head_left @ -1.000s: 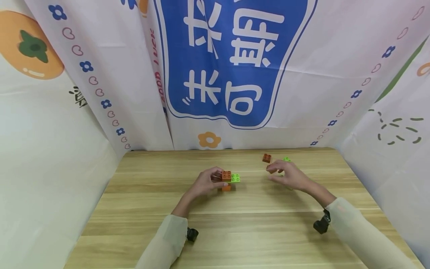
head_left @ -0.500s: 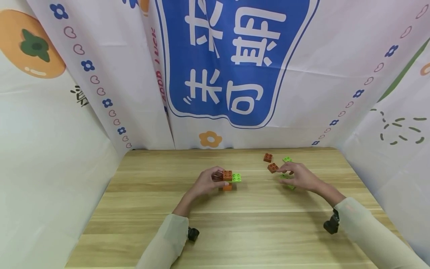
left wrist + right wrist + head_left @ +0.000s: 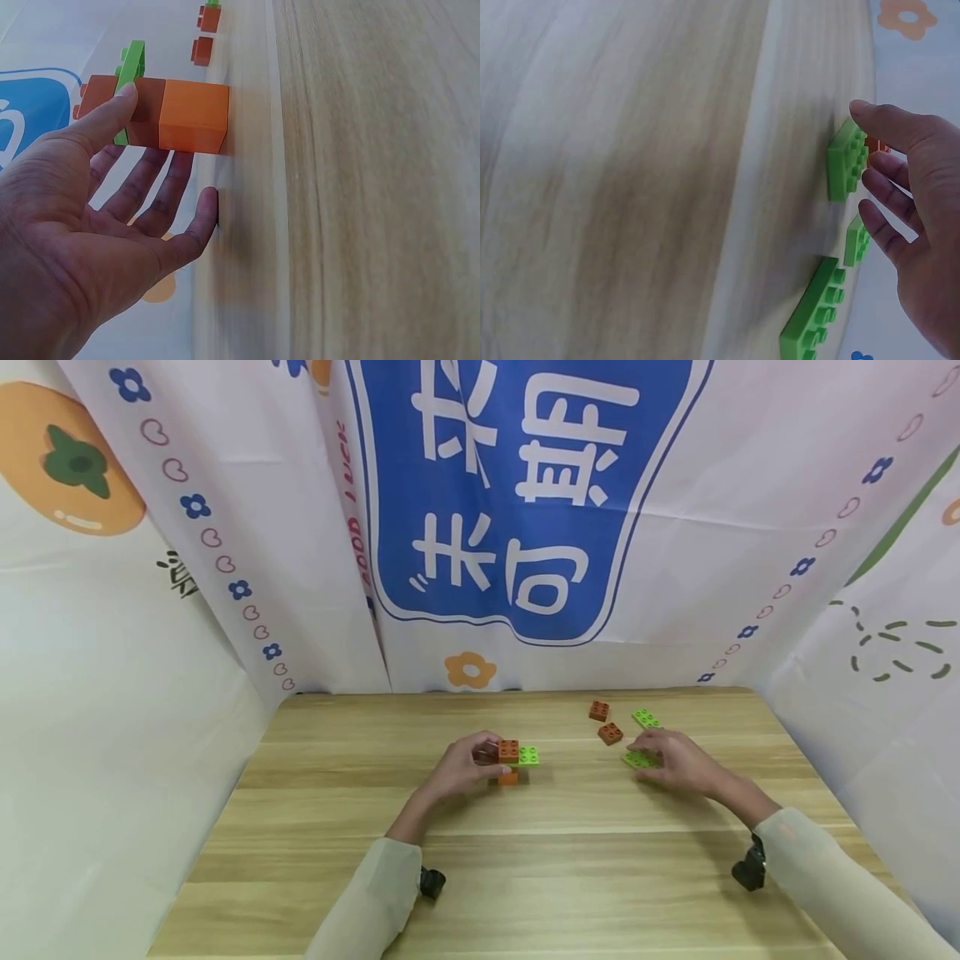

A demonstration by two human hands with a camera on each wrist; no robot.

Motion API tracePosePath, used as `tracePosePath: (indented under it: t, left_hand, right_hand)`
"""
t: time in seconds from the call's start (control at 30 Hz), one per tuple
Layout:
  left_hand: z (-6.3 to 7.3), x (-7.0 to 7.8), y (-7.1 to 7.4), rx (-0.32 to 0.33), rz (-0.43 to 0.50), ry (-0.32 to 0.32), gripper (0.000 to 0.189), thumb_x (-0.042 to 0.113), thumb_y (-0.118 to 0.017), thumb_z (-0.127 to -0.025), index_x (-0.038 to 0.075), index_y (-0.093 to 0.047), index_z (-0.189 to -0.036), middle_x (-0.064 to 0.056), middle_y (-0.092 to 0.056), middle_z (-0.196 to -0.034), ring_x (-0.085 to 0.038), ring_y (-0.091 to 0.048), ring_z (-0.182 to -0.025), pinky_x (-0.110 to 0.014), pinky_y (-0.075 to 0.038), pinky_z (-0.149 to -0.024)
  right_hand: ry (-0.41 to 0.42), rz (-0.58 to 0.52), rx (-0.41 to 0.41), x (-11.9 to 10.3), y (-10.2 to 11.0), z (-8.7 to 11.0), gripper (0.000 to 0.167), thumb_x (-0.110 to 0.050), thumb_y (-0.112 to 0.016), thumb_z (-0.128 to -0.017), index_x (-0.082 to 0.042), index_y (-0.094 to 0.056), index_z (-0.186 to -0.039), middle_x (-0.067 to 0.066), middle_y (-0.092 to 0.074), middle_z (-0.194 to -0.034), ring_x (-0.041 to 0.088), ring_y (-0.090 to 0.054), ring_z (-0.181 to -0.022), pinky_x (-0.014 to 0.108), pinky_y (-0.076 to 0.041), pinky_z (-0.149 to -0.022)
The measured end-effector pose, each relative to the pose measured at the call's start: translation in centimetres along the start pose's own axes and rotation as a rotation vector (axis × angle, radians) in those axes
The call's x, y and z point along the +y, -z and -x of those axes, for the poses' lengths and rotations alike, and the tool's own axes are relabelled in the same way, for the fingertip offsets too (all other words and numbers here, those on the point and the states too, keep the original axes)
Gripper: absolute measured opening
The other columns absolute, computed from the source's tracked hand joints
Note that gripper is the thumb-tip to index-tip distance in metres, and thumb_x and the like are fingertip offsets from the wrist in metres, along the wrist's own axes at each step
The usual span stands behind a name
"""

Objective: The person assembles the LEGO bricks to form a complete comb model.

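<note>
My left hand (image 3: 467,767) holds an upright stack of toy building bricks between thumb and fingers. At its bottom is an orange brick (image 3: 193,116), then a brown brick (image 3: 147,112), a thin green brick (image 3: 132,64) jutting out to the right, and another brown brick (image 3: 508,751) on top. My right hand (image 3: 678,764) is over a flat green brick (image 3: 846,161) lying studs up on the table. Its thumb is at one corner of that brick, and the fingers curve loosely above the studs. Whether the thumb presses on it is unclear.
Two loose brown bricks (image 3: 611,733) lie left of and beyond my right hand. Another green brick (image 3: 647,718) lies behind it. A longer green brick (image 3: 814,311) shows in the right wrist view. The wooden table (image 3: 480,885) ends at a printed cloth backdrop (image 3: 322,635).
My right hand has moved right, from beside the brown bricks to the green bricks, and lowered over one. The left hand stays on the stack.
</note>
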State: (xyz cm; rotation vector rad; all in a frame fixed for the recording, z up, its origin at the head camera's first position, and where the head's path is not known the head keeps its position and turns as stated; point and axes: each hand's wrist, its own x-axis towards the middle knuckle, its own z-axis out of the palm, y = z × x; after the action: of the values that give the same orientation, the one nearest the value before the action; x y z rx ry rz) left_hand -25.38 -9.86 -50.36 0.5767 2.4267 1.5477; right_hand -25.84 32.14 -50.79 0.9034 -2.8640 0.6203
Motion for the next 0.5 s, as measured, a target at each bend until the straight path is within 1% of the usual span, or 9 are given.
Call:
tracePosePath:
  t: [0.1,0.3,0.5]
  left_hand:
    - [-0.04,-0.01,-0.04,-0.003,0.004,-0.004,0.033,0.012,-0.082,-0.095,0.007,-0.069,-0.124,-0.012,-0.074,-0.118,-0.028,-0.070,-0.107,-0.041,-0.059,-0.096]
    - [0.00,0.03,-0.11,0.002,0.007,0.006,0.032,0.011,-0.082,-0.094,0.007,-0.069,-0.124,-0.012,-0.074,-0.118,-0.026,-0.070,-0.106,-0.041,-0.059,-0.095]
    - [0.04,-0.03,-0.09,0.008,0.000,0.011,0.033,0.012,-0.082,-0.094,0.007,-0.069,-0.123,-0.011,-0.074,-0.118,-0.025,-0.070,-0.106,-0.041,-0.059,-0.095]
  right_hand:
    - [-0.001,0.013,0.005,0.44,-0.14,0.30,0.044,-0.017,-0.092,-0.083,-0.001,-0.076,-0.122,0.016,-0.073,-0.119,0.032,-0.071,-0.106,0.054,-0.059,-0.093]
    - [-0.005,0.001,0.000,0.76,-0.30,0.62,0.044,-0.017,-0.092,-0.084,-0.001,-0.076,-0.122,0.015,-0.074,-0.118,0.030,-0.071,-0.104,0.052,-0.060,-0.089]
    - [-0.024,-0.012,-0.003,0.86,-0.50,0.69,0.043,-0.017,-0.091,-0.085,-0.002,-0.076,-0.123,0.014,-0.074,-0.118,0.031,-0.071,-0.106,0.054,-0.059,-0.092]
